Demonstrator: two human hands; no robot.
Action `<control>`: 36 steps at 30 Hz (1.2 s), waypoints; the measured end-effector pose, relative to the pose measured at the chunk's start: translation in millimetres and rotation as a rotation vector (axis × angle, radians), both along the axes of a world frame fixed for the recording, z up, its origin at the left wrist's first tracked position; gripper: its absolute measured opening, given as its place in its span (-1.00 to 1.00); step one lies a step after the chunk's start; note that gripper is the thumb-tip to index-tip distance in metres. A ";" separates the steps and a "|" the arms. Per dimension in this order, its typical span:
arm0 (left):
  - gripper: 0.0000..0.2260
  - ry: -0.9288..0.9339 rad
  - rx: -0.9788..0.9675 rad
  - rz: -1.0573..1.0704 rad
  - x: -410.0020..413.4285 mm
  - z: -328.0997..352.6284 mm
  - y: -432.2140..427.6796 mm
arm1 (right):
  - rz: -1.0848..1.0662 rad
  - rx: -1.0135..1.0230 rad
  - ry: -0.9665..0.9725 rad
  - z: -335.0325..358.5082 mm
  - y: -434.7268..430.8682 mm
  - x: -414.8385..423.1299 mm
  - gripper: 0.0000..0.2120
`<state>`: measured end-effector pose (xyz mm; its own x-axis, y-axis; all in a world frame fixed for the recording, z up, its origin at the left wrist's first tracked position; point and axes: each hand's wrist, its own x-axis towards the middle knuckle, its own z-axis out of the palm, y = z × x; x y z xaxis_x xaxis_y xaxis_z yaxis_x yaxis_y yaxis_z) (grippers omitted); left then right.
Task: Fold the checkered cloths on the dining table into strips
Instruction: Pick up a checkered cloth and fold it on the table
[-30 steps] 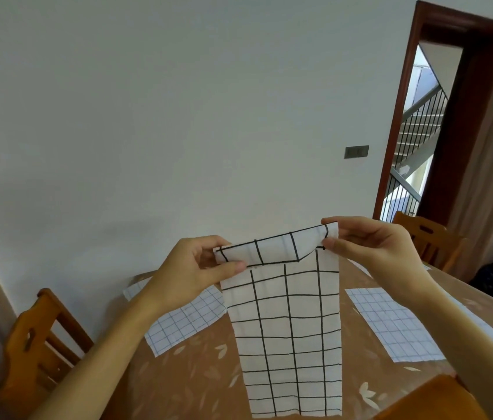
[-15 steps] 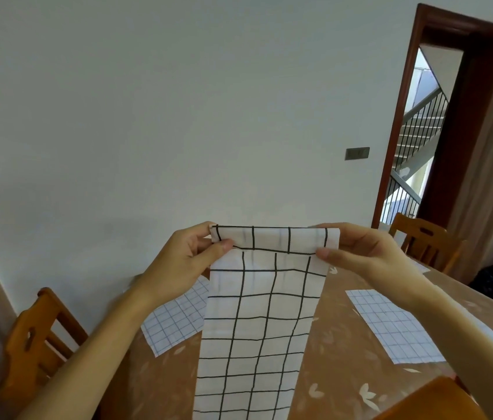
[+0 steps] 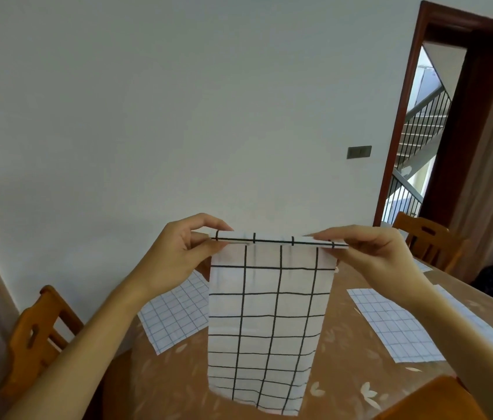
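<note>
A: Grip? Left hand (image 3: pixel 175 262) and right hand (image 3: pixel 372 256) each pinched a top corner of the white black-grid cloth (image 3: pixel 266 322), hanging above the brown bench (image 3: pixel 339 353).

B: Handling? Light, limp, likely sags; best taken at corners.

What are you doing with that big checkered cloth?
A person is holding up the black-checked cloth by its top edge, left hand pinching one corner and right hand the other. Its bottom reaches down to the dining table. Two finer-checked cloths lie flat on either side.
</note>
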<state>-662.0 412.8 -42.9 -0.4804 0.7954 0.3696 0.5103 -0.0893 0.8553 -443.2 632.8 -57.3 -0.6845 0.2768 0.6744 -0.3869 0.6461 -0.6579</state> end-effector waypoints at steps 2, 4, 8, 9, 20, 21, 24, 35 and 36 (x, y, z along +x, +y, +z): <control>-0.84 -0.018 0.006 0.013 -0.7 0.1 0.1 | 0.009 -0.029 0.035 -1.3 3.2 1.5 -0.86; -0.83 -0.064 0.014 0.008 0.7 -0.7 1.2 | 0.029 -0.034 0.067 -0.8 2.5 2.3 -0.85; -0.75 -0.240 0.013 -0.024 5.5 -3.6 5.1 | -0.070 0.084 0.074 -3.6 8.6 1.4 -0.78; -0.72 -0.289 0.014 -0.039 5.8 -3.6 6.4 | -0.080 0.113 0.064 -4.5 10.4 1.7 -0.73; -0.71 -0.218 0.013 -0.050 7.0 -2.9 10.0 | -0.069 0.256 -0.029 -2.7 15.7 7.4 -0.56; -0.68 -0.223 0.016 -0.057 6.6 -2.8 9.9 | -0.068 0.245 -0.020 -4.4 19.1 8.1 -0.57; -0.61 -0.212 0.024 -0.053 5.3 -2.4 10.2 | -0.062 0.196 -0.051 -4.9 21.9 8.2 -0.57; -0.72 -0.214 0.111 -0.062 5.0 3.0 10.2 | -0.066 -0.085 -0.318 -1.1 9.3 1.2 -0.61; -0.72 -0.209 0.112 -0.068 5.3 4.1 9.9 | -0.043 -0.120 -0.309 -1.6 4.8 3.5 -0.70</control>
<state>-656.7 422.8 -38.8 -0.5024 0.7882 0.3555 0.3128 -0.2176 0.9246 -439.7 637.6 -59.0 -0.8377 0.3748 0.3972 -0.1309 0.5683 -0.8123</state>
